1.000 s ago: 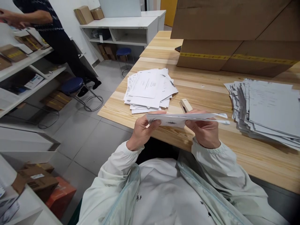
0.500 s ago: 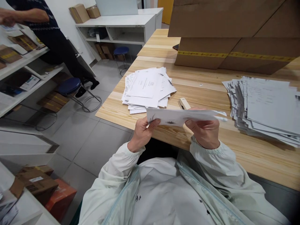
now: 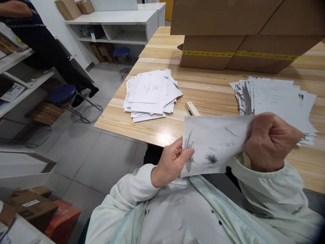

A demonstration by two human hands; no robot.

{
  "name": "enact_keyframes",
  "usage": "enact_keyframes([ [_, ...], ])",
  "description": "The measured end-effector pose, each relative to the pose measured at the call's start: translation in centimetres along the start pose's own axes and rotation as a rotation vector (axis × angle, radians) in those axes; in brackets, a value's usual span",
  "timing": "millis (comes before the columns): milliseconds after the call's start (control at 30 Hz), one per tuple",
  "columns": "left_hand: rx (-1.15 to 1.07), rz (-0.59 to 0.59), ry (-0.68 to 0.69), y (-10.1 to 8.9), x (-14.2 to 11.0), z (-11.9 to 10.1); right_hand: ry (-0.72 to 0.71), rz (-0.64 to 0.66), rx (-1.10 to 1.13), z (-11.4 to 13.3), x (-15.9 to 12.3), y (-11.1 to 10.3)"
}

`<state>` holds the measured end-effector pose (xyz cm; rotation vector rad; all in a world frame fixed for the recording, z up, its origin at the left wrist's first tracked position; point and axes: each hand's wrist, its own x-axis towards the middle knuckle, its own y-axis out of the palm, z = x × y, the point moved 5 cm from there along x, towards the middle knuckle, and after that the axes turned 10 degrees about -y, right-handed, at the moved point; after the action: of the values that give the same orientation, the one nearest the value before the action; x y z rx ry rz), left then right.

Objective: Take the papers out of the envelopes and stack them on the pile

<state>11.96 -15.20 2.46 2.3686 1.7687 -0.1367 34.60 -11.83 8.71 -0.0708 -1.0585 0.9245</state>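
Observation:
Between my two hands I hold a white sheet of paper [image 3: 215, 144] with dark pencil-like scribbles, tilted up in front of my chest. My left hand [image 3: 172, 162] pinches its left edge, thumb on top. At the right edge my right hand [image 3: 270, 142] is closed on the paper, back of the hand towards me. Just beyond the sheet lies a beige stapler [image 3: 192, 109], partly covered by it. A pile of loose papers [image 3: 151, 93] rests to the left on the table, and another pile of papers [image 3: 276, 98] lies behind my right hand.
Large cardboard boxes [image 3: 228, 51] stand at the back of the wooden table [image 3: 208, 79]. To the left are a blue stool [image 3: 62, 94], white shelves and a standing person [image 3: 50, 51]. More cartons [image 3: 33, 206] and an orange box [image 3: 62, 220] sit at lower left.
The paper has moved right and turned its scribbled face up towards me. My right hand has swung out to the right and rotated. My view has shifted slightly right.

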Motion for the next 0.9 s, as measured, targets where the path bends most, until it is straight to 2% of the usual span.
enact_keyframes([
  [67,-0.046,-0.048,-0.039,1.2,-0.1,1.6,0.03,0.127,-0.003,-2.1,-0.4,0.0],
  [133,-0.058,-0.054,-0.091,2.1,-0.1,3.0,0.14,0.289,0.016,-4.5,-1.1,0.5],
  [233,-0.083,0.061,-0.207,3.5,0.3,4.3,0.26,0.441,0.072,-7.2,-2.2,1.8],
  [333,-0.165,0.226,-0.38,4.8,1.5,4.6,0.271,0.503,0.086,-8.8,-2.1,3.2],
  [467,-0.304,0.234,-0.559,5.6,3.8,4.2,0.195,0.595,-0.029,-10.0,-0.7,4.9],
  [600,-0.405,0.2,-0.61,6.2,5.3,4.3,0.113,0.664,-0.117,-10.7,0.3,6.1],
  [767,-0.419,0.181,-0.644,6.4,6.0,4.3,0.072,0.724,-0.233,-11.8,0.2,7.1],
  [900,-0.354,0.216,-0.674,6.4,6.6,3.9,0.077,0.749,-0.396,-11.3,0.0,6.6],
])
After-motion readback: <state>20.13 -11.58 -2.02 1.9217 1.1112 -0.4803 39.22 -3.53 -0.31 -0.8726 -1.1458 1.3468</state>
